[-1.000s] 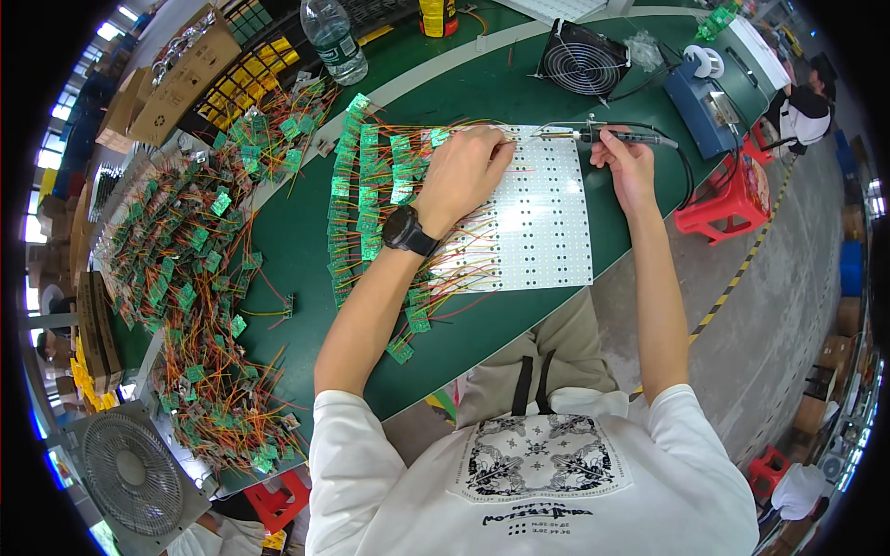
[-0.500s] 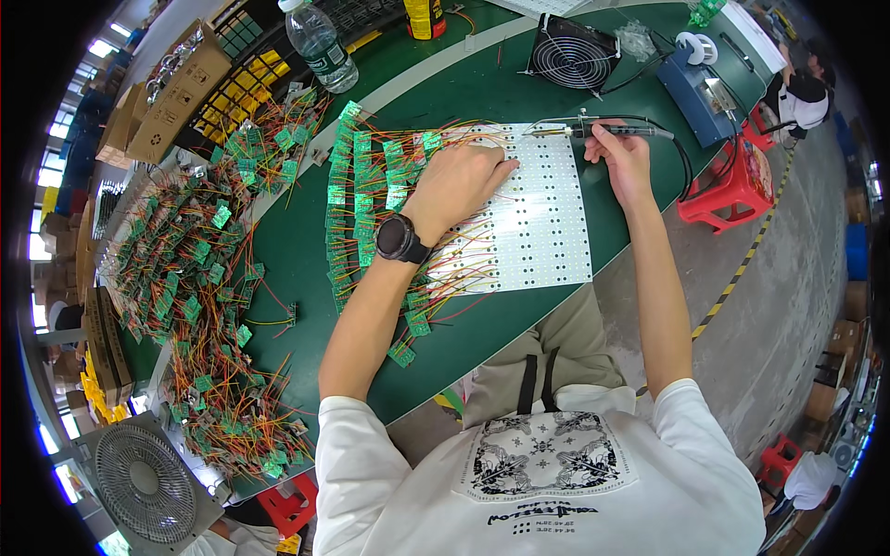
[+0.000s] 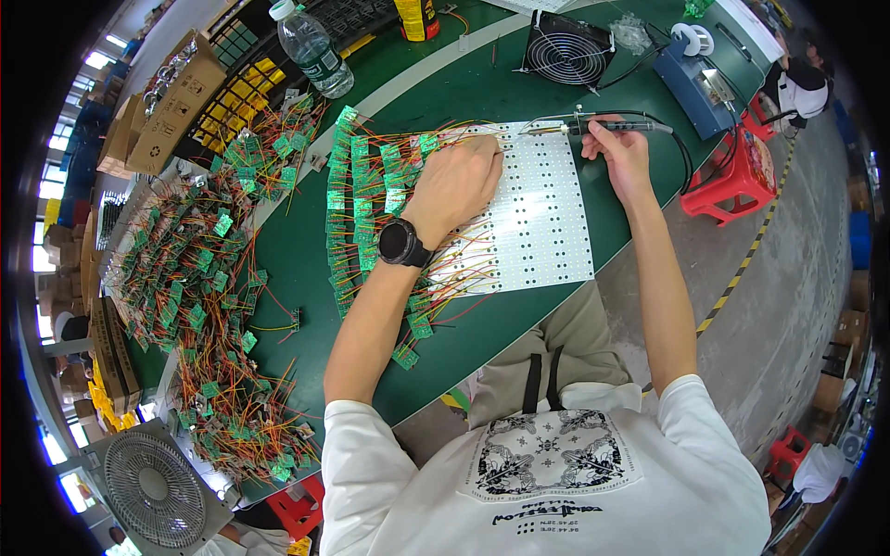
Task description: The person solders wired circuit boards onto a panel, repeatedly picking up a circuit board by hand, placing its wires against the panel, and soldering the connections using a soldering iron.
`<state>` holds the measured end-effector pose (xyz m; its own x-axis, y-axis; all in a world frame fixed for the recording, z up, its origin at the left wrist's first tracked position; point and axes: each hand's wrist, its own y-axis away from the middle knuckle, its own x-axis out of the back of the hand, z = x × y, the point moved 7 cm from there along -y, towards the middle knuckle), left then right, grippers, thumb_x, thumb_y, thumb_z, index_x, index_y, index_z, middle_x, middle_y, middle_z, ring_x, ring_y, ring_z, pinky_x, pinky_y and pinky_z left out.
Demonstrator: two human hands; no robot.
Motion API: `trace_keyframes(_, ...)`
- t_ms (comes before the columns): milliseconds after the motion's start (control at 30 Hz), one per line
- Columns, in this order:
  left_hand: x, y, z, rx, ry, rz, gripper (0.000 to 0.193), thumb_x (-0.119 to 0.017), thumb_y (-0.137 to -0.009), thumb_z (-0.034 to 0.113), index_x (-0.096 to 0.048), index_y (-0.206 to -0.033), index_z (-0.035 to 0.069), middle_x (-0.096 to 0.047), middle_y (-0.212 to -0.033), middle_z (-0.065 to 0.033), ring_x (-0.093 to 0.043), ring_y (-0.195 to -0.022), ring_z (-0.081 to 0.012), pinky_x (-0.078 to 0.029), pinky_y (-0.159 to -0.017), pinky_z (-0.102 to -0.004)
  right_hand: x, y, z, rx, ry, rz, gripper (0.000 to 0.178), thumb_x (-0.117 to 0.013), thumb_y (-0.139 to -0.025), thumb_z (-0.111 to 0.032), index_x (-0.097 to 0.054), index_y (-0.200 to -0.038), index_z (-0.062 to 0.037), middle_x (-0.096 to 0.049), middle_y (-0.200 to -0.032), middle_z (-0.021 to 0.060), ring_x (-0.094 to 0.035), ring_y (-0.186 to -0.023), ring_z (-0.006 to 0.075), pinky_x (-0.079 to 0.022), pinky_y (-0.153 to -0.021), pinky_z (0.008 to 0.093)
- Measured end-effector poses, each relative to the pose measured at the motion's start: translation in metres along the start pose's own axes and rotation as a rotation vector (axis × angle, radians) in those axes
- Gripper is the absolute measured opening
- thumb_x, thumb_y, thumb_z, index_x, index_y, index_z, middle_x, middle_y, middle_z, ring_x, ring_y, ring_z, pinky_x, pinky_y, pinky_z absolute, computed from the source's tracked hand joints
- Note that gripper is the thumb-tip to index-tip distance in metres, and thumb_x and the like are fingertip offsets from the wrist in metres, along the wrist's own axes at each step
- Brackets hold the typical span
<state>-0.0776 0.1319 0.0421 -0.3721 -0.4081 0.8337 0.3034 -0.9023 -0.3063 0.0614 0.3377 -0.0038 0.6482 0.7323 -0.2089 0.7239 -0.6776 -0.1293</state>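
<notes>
A white panel (image 3: pixel 545 218), dotted with rows of small pads and dark holes, lies on the green table. My right hand (image 3: pixel 619 156) grips a soldering iron (image 3: pixel 640 126) whose tip points left over the panel's far edge. Over the panel's left part, my left hand (image 3: pixel 461 183) has its fingers curled and closed among thin red and yellow wires; what they pinch is hidden. Small green circuit boards (image 3: pixel 339 199) lie in columns left of the panel, their wires running onto its left side.
A big heap of wired circuit boards (image 3: pixel 176 269) covers the table's left. At the back are a water bottle (image 3: pixel 317 57), a black fan (image 3: pixel 567 54) and a blue soldering station (image 3: pixel 695 88). A red stool (image 3: pixel 737 181) stands on the right.
My left hand's fingers have drawn in from reaching right across the panel and are now curled closer to the wires. The soldering iron stays almost in place, with its tip over the far edge.
</notes>
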Motion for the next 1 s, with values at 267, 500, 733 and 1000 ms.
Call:
trace_keyframes(267,0.0058,-0.0016,-0.0044,-0.029,-0.008,0.119,0.014,-0.065,-0.085,0.013,-0.066,-0.089,0.000,-0.066,-0.085,-0.0168,-0.064,-0.077,-0.0370,-0.051,-0.069,-0.0445,-0.0034,0.0016,-0.0017,0.019,0.066,-0.047,0.023,-0.070,-0.087,-0.009,-0.064,-0.103,0.0068,-0.068,-0.080,0.0134,-0.065,-0.066,0.0192,-0.051,-0.061,0.0282)
trace_keyframes(500,0.0062,-0.0018,-0.0051,-0.046,0.017,0.140,0.012,-0.065,-0.084,0.012,-0.068,-0.088,0.001,-0.067,-0.083,-0.0156,-0.064,-0.075,-0.0352,-0.052,-0.068,-0.0424,-0.0060,0.0009,-0.0014,0.029,0.100,-0.078,0.022,-0.070,-0.087,-0.009,-0.065,-0.102,0.0069,-0.068,-0.080,0.0134,-0.066,-0.066,0.0188,-0.051,-0.061,0.0280)
trace_keyframes(733,0.0045,-0.0010,-0.0057,-0.042,0.002,0.135,0.011,-0.065,-0.083,0.010,-0.067,-0.086,0.000,-0.067,-0.083,-0.0158,-0.064,-0.075,-0.0353,-0.052,-0.067,-0.0425,-0.0096,0.0030,-0.0027,0.018,0.129,-0.092,0.021,-0.071,-0.087,-0.008,-0.065,-0.101,0.0063,-0.068,-0.079,0.0128,-0.066,-0.066,0.0185,-0.051,-0.060,0.0279)
trace_keyframes(1000,0.0026,-0.0005,-0.0069,-0.047,0.010,0.132,0.011,-0.065,-0.082,0.010,-0.067,-0.085,0.000,-0.067,-0.084,-0.0160,-0.064,-0.076,-0.0355,-0.051,-0.068,-0.0431,-0.0112,0.0036,-0.0021,0.017,0.160,-0.101,0.020,-0.070,-0.088,-0.008,-0.064,-0.101,0.0055,-0.068,-0.079,0.0125,-0.067,-0.066,0.0185,-0.050,-0.060,0.0274)
